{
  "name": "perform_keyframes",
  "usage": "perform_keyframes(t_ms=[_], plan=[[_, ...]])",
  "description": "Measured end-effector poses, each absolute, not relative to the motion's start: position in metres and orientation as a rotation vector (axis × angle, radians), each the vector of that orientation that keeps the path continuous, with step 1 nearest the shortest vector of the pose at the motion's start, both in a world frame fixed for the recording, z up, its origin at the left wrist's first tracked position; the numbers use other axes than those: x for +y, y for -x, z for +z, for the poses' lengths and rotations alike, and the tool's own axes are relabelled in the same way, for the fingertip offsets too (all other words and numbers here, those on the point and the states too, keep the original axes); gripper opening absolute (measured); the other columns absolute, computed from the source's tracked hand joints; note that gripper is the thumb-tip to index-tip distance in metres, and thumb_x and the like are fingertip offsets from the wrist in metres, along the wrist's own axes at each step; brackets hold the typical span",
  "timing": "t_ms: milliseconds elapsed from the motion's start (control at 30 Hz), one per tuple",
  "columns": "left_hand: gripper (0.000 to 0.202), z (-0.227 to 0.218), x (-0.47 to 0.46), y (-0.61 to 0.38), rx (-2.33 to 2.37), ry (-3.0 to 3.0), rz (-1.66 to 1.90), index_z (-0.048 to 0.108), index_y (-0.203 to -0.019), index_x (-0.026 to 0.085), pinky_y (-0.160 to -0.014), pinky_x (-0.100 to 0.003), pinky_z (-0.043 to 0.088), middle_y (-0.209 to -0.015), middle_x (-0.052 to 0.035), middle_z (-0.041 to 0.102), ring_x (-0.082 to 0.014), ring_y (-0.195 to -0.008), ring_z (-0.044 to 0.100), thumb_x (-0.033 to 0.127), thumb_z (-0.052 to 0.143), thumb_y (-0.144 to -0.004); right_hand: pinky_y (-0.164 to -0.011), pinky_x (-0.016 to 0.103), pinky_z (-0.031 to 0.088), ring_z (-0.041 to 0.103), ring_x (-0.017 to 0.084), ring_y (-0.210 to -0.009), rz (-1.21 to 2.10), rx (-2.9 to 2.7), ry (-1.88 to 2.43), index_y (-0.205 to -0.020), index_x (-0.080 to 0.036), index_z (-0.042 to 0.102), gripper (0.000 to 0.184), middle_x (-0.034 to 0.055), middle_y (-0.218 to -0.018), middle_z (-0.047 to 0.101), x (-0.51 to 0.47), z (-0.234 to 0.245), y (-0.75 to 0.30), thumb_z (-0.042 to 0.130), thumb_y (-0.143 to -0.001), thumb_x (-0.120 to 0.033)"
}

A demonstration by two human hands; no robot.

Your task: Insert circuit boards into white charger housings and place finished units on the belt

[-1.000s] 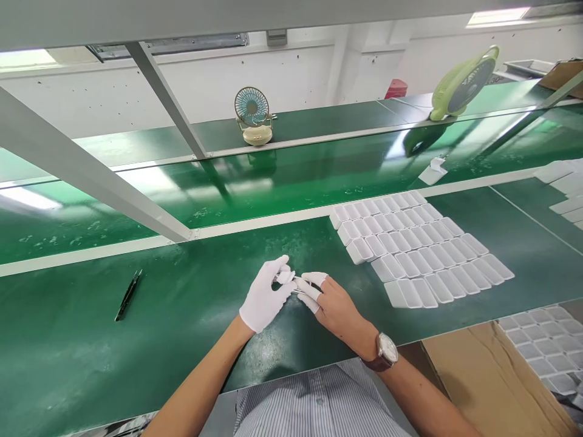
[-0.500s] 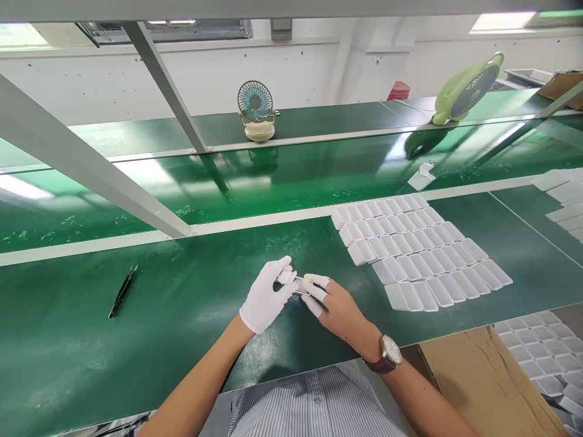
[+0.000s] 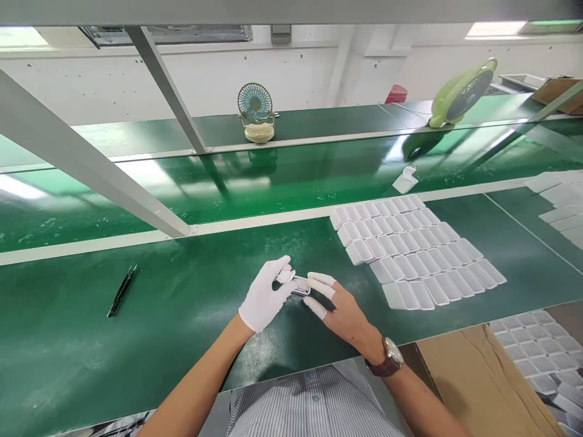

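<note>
My left hand (image 3: 265,297) wears a white glove and pinches a small white plastic case (image 3: 298,284) over the green bench (image 3: 136,340). My right hand (image 3: 337,306), bare except for white finger cots, sits just right of the case with its fingers stretched toward it, fingertips close to or touching its end. A brown-strapped watch is on my right wrist. Rows of the same white plastic cases (image 3: 416,255) lie side by side on the bench to the right of my hands.
Black tweezers (image 3: 121,291) lie on the bench at left. A small teal fan (image 3: 255,112) and a green fan (image 3: 460,91) stand on the far shelf. A white part (image 3: 404,180) rides the glossy conveyor belt. A cardboard box (image 3: 492,382) and a tray of cases (image 3: 537,349) sit lower right.
My right hand's fingers have slid back a little to the right, uncovering the small white case in my left hand. The white part on the belt has drifted left.
</note>
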State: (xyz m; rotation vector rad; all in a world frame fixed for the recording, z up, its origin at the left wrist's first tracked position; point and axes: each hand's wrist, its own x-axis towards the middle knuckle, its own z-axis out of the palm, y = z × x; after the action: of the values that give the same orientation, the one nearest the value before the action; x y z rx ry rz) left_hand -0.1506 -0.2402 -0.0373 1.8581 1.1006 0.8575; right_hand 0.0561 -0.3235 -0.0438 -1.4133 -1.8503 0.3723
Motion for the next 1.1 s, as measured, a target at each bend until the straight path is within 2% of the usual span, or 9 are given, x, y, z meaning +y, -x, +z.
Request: perform_keyframes(t_ms=[200,333,500,833,1000,1100], plan=[[0.05,-0.037,-0.24,0.151,1.1,-1.849,0.843,0.052,-0.14,0.031,-0.103,-0.039,0.053,-0.12,-0.0046,0.061,-0.0176,-0.11,0.063,0.02,0.063,-0.093,-0.107,0.043,0.054,0.059,0.022,-0.128,0.338,-1.933,1.389,-0.142,-0.025,0.056,0.042,0.0105,-0.141,0.059,-0.318,-0.04,-0.05,0.06,-0.1,-0.027],[0.051,-0.037,-0.24,0.152,1.087,-1.846,0.843,0.052,-0.141,0.031,-0.104,-0.04,0.052,-0.12,-0.0046,0.06,-0.0177,-0.11,0.063,0.02,0.063,-0.093,-0.102,0.047,0.056,0.062,0.026,-0.121,0.237,-2.037,1.482,-0.143,-0.024,0.055,0.044,0.0117,-0.138,0.062,-0.318,-0.037,-0.049,0.06,-0.1,-0.03],[0.051,-0.035,-0.24,0.151,1.087,-1.827,0.844,0.052,-0.141,0.031,-0.104,-0.04,0.051,-0.12,-0.0045,0.06,-0.0175,-0.111,0.062,0.02,0.064,-0.093,-0.101,0.045,0.056,0.062,0.025,-0.121,0.148,-2.035,1.474,-0.142,-0.022,0.056,0.042,0.0117,-0.138,0.062,-0.322,-0.036,-0.051,0.059,-0.1,-0.028],[0.052,-0.035,-0.242,0.151,1.103,-1.731,0.807,0.053,-0.14,0.033,-0.103,-0.036,0.053,-0.121,-0.003,0.06,-0.0161,-0.111,0.064,0.018,0.065,-0.091,-0.102,0.049,0.055,0.061,0.028,-0.124,0.262,-2.051,1.469,-0.139,-0.021,0.057,0.039,0.0146,-0.137,0.061,-0.312,-0.029,-0.046,0.059,-0.1,-0.029],[0.051,-0.033,-0.243,0.15,1.102,-1.707,0.829,0.054,-0.138,0.033,-0.103,-0.035,0.053,-0.118,-0.002,0.06,-0.0152,-0.109,0.065,0.019,0.067,-0.09,-0.108,0.047,0.052,0.057,0.025,-0.13,0.487,-1.892,1.441,-0.123,-0.026,0.061,0.024,0.0095,-0.139,0.059,-0.31,-0.016,-0.049,0.06,-0.1,-0.031],[0.051,-0.032,-0.243,0.15,1.105,-1.698,0.835,0.055,-0.137,0.033,-0.102,-0.036,0.054,-0.117,-0.0019,0.061,-0.0154,-0.108,0.065,0.018,0.068,-0.09,-0.108,0.049,0.051,0.055,0.025,-0.133,0.518,-1.855,1.487,-0.113,-0.025,0.061,0.016,0.0098,-0.138,0.059,-0.311,-0.014,-0.052,0.062,-0.099,-0.033]])
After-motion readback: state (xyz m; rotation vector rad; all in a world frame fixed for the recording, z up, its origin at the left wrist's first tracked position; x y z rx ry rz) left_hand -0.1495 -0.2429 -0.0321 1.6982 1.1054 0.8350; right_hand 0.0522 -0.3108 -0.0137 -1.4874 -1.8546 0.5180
